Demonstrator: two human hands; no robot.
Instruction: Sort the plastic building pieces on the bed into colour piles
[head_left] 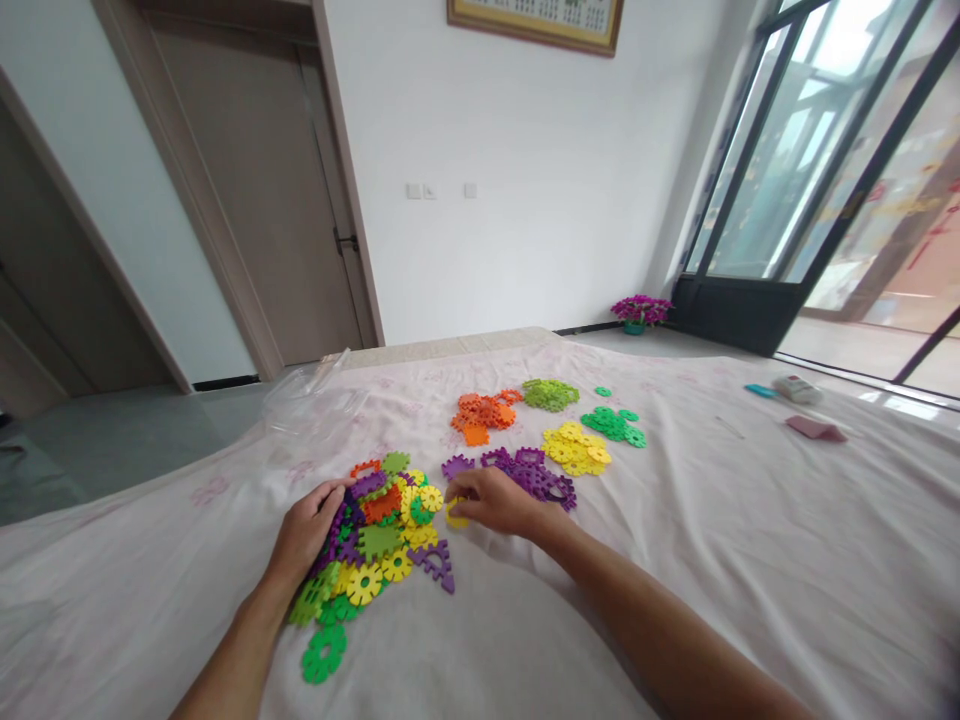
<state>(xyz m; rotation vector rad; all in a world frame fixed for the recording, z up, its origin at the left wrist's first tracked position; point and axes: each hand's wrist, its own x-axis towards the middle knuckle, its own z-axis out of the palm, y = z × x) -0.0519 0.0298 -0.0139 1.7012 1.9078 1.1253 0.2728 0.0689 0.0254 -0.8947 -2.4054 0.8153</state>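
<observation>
A mixed pile of plastic interlocking pieces (379, 542) in purple, green, yellow and orange lies on the sheet in front of me. My left hand (306, 525) rests against the pile's left side, fingers stretched out and touching it. Just right of the pile, my right hand (491, 500) has its fingers curled down on a yellow disc piece (457, 516), which they partly hide. Purple pieces (536, 475) lie grouped behind that hand. Beyond are separate heaps of yellow discs (576, 447), orange pieces (480, 415), light green pieces (551, 393) and green discs (613, 424).
A clear plastic bag (307, 400) lies at the sheet's back left. Toward the right sit a pink item (816, 429), a small whitish box (797, 389) and a blue object (760, 391). A pot of magenta flowers (641, 312) stands on the floor by the wall.
</observation>
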